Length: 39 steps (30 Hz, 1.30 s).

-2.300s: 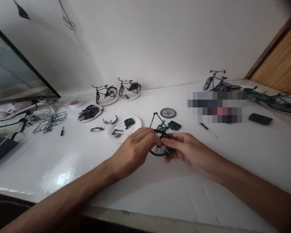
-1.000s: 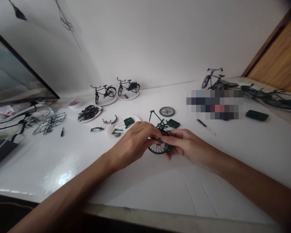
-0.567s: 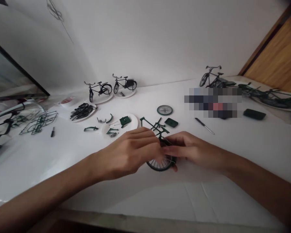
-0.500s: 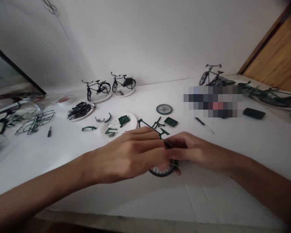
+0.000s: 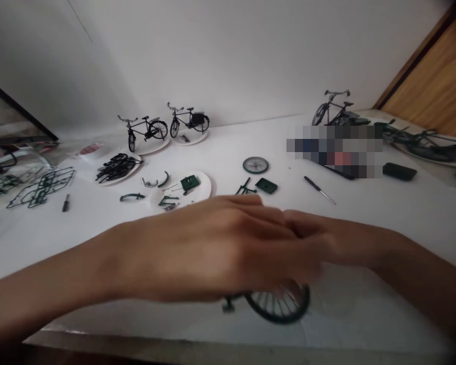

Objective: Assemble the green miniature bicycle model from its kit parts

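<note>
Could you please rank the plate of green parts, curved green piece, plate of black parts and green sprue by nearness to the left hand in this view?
From the left hand:
1. Plate of green parts, ahead
2. Curved green piece, left of that plate
3. Plate of black parts, farther left
4. Green sprue, far left

The green bicycle frame [image 5: 246, 188] and panel [image 5: 266, 185] block a hand's path between paper plate [image 5: 205, 190] and screwdriver [image 5: 318, 190]

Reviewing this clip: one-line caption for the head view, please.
Left hand and right hand blur above a green model bicycle's spoked wheel on a white tabletop.
</note>
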Available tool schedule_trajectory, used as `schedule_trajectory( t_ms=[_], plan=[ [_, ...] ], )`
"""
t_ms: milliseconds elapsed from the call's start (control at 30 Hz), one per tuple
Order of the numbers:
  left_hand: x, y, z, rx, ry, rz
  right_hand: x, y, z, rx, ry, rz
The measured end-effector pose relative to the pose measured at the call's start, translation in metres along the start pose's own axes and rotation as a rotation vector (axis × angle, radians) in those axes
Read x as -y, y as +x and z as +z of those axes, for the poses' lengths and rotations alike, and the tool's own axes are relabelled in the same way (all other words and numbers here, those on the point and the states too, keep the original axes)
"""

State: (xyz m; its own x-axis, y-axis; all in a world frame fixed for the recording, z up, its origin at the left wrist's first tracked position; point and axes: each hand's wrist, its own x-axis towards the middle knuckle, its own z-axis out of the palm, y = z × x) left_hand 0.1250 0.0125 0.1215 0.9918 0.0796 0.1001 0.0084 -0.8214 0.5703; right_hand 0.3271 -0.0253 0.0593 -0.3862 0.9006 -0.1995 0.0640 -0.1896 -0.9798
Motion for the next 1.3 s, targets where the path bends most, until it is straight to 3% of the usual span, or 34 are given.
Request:
schedule_trajectory(
  t_ms=[100,200,267,400,467,533,600,733,833,967,1133,1300],
  plan=[
    [0.021,-0.018,0.002,-0.146,0.123,-0.015,-0.010,0.006,-0.005,0.204,0.270,0.062],
    [0.041,-0.028,0.013,-0.252,0.315,-0.097,-0.013,0.013,-0.005,0.207,0.373,0.028],
    [0.050,-0.029,0.021,-0.383,0.266,-0.162,-0.014,0.015,-0.004,0.170,0.358,0.027],
    [0.055,-0.025,0.032,-0.617,-0.192,-0.461,-0.014,0.015,-0.002,-0.134,0.029,-0.147],
    [0.057,-0.023,0.036,-0.662,-0.518,-0.523,-0.013,0.014,0.000,-0.281,-0.156,-0.258],
    [0.057,-0.022,0.041,-0.648,-0.755,-0.510,-0.012,0.015,0.003,-0.274,-0.214,-0.279],
    [0.058,-0.022,0.046,-0.623,-0.841,-0.487,-0.013,0.016,0.007,-0.201,-0.178,-0.261],
    [0.057,-0.023,0.052,-0.637,-0.635,-0.511,-0.017,0.017,0.014,-0.194,-0.168,-0.225],
    [0.056,-0.024,0.050,-0.745,-0.501,-0.509,-0.017,0.015,0.017,-0.237,-0.204,-0.220],
    [0.054,-0.025,0.048,-0.885,-0.519,-0.437,-0.012,0.010,0.021,-0.333,-0.303,-0.308],
    [0.049,-0.026,0.050,-0.906,-0.531,-0.360,-0.009,0.005,0.023,-0.337,-0.343,-0.374],
    [0.045,-0.025,0.047,-0.972,-0.449,-0.382,-0.006,0.002,0.024,-0.317,-0.324,-0.337]
  ],
)
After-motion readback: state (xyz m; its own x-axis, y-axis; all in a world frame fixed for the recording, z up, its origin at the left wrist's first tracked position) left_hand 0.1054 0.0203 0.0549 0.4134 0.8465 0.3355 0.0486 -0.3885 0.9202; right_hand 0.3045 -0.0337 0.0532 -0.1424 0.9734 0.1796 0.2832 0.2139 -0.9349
